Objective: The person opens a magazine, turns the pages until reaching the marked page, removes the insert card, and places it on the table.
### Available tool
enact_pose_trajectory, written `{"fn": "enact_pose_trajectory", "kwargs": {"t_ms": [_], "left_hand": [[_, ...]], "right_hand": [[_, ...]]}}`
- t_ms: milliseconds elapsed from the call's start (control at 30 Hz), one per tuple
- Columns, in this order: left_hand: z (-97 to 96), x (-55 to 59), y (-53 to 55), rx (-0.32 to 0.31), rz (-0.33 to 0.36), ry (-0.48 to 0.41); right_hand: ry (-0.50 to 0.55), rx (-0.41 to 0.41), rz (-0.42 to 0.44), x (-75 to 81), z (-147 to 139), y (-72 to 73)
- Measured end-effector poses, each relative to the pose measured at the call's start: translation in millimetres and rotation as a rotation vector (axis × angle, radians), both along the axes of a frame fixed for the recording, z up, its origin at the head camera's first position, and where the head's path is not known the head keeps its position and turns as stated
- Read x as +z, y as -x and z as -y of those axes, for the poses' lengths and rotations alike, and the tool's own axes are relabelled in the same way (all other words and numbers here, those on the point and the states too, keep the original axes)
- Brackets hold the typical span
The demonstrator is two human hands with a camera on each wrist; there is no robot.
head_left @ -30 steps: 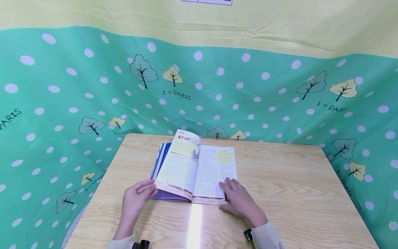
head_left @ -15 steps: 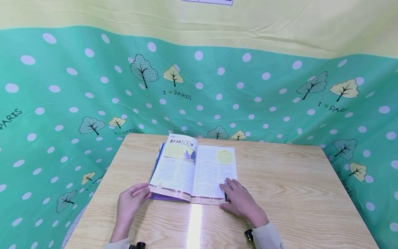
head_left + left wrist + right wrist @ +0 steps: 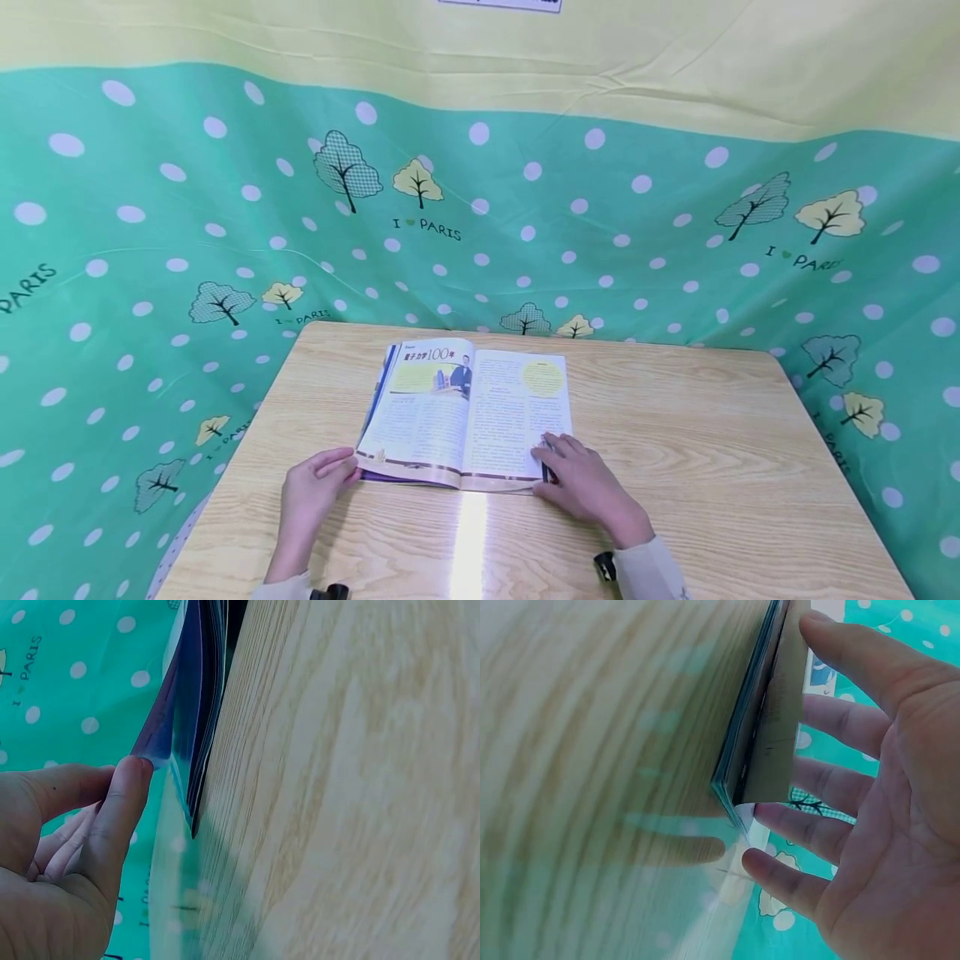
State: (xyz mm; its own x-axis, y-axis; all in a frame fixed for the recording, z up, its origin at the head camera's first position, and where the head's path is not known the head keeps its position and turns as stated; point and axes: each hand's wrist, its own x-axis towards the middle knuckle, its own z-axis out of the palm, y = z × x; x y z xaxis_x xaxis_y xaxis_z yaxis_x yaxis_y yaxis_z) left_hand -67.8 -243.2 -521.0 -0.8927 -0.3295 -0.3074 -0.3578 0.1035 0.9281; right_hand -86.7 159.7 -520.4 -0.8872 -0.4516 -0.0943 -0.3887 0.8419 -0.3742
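Observation:
An open magazine (image 3: 498,417) lies on the wooden table, a tall printed title heading its left page (image 3: 416,417). At that page's lower left corner, my left hand (image 3: 311,492) pinches the edge between thumb and fingers. The left wrist view shows the pinched leaf (image 3: 161,712) held slightly apart from the pages beneath. My right hand (image 3: 588,483) rests on the lower right corner of the right page (image 3: 502,408). In the right wrist view its fingers (image 3: 832,720) are spread and fairly straight, their tips partly hidden behind the page edges.
The pale wooden table (image 3: 690,433) extends to both sides of the magazine, with a bright light reflection in front. A green dotted cloth (image 3: 600,250) with tree prints hangs behind it and down both sides.
My left hand has moved left and slightly down, bringing the raised left page down nearly flat so its picture shows. The right hand has barely shifted on the right page.

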Motion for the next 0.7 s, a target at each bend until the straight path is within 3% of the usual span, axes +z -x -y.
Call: {"fn": "enact_pose_trajectory", "kwargs": {"t_ms": [433,700], "left_hand": [[1.5,-3.5,0.5,-0.006,-0.014,-0.01],[0.4,-2.5,-0.6,-0.014,-0.016,0.01]], "right_hand": [[0.129,-0.08,-0.188,-0.8,-7.0,2.3],[0.092,-0.238,-0.213,2.1,-7.6,4.5]]}}
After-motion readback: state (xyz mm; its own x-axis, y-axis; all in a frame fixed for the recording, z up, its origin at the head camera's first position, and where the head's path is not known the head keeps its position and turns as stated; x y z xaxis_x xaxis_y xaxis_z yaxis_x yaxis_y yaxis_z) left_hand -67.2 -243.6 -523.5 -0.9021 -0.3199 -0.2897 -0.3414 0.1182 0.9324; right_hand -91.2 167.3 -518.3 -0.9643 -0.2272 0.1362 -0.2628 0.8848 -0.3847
